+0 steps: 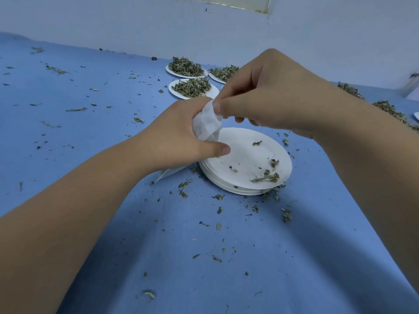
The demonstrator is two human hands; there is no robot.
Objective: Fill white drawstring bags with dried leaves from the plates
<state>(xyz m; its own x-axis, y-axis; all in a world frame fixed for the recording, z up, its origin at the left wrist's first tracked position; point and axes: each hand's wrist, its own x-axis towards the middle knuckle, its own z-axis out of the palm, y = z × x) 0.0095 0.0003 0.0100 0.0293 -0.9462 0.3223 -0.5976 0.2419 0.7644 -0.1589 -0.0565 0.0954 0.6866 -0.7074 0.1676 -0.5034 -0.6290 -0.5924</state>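
Bag (207, 124), white drawstring type, hanging at frame centre, just above stack of white plates (244, 155). Left hand (176, 139) gripping bag, fingers curling round its body. Right hand (267, 91) pinching bag's top edge between thumb and fingertips. Few leaf scraps (266, 177) lying on top plate of stack. Heaped plates (173, 90) carrying dried leaves (191, 87), sitting at upper centre, behind hands. Loose leaf bits (183, 189) lying scattered across blue table (102, 223).
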